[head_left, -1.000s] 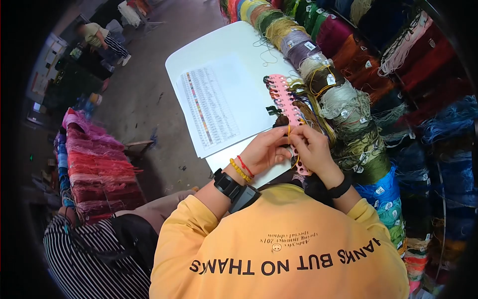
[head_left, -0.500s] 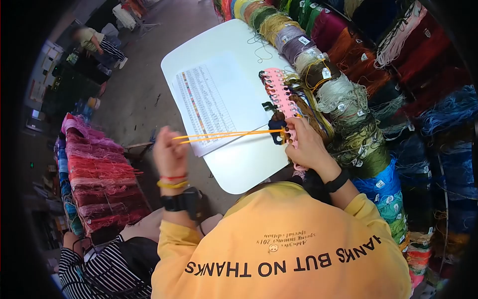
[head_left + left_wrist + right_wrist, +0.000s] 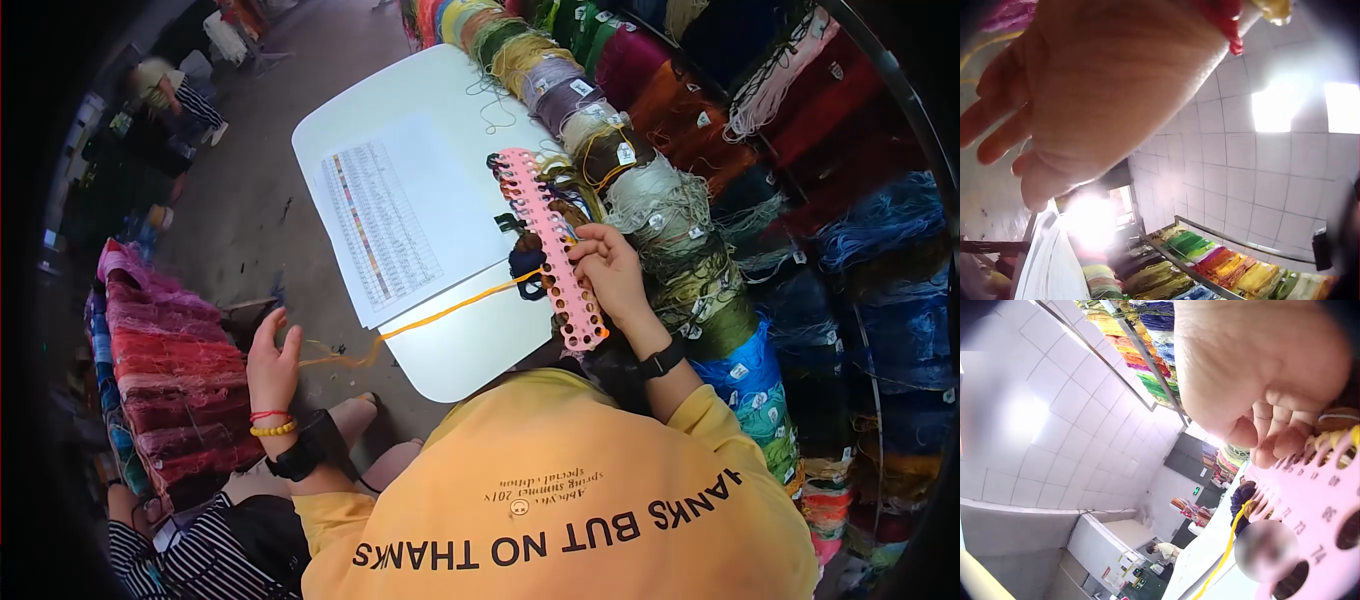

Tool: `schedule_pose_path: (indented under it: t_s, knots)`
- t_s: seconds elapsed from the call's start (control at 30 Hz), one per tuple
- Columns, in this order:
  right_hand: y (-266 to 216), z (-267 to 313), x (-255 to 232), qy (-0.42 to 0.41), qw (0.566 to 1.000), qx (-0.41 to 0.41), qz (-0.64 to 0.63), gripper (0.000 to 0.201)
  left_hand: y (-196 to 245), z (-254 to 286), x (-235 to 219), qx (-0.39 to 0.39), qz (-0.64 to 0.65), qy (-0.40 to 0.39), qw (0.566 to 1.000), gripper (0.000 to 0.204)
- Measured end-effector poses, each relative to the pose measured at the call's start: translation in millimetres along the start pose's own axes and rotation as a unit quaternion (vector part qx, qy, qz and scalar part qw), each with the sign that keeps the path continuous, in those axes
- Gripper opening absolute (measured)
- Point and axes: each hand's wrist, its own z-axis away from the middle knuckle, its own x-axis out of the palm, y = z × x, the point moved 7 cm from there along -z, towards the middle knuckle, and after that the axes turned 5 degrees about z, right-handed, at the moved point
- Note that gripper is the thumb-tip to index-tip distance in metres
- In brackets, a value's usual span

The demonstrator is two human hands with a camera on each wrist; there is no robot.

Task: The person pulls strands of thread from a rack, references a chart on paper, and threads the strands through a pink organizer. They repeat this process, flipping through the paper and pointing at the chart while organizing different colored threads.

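Observation:
A pink thread card (image 3: 547, 225) with numbered holes along its edges lies on the right side of a white board (image 3: 460, 350), tied with hanks of many colours. My right hand (image 3: 615, 280) is at the card's right edge, fingers bent, and in the right wrist view the fingertips overlap its row of holes. A strand of yellow thread (image 3: 450, 307) runs left from the card, past a dark blue hank (image 3: 524, 260), and droops off the board. Close to its loose tail is my left hand (image 3: 270, 375), fingers apart and nothing in them.
A printed chart with a coloured column (image 3: 385, 215) covers much of the board. Along the right runs a roll of labelled thread hanks (image 3: 655, 200), with racks behind. Pink and red hanks (image 3: 165, 350) hang at left. A person in stripes (image 3: 190, 550) is close by at lower left.
My left hand went from the card out to the left, drawing the yellow thread taut, then lower with the thread slack. My right hand has stayed at the card.

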Motion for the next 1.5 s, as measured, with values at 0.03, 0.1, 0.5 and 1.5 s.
schedule_pose_path:
  t_s: [0.03, 0.1, 0.5, 1.5]
  knots:
    - [-4, 1, -2, 0.017, 0.999, -0.031, 0.001, 0.032, 11, -3, 1, 0.028, -0.016, 0.024, 0.999, 0.035]
    - [-9, 1, -7, 0.030, 0.995, -0.088, 0.024, 0.028, 32, -8, 5, -0.008, 0.049, 0.006, 0.999, 0.031]
    - [-6, 0, -10, 0.089, 0.962, -0.136, 0.219, 0.012, 96, -39, 83, 0.115, 0.137, -0.018, 0.984, 0.018]
    - [-23, -1, 4, 0.116, 0.895, -0.226, 0.366, 0.009, 47, -180, 120, -0.051, -0.121, -0.096, 0.987, 0.046]
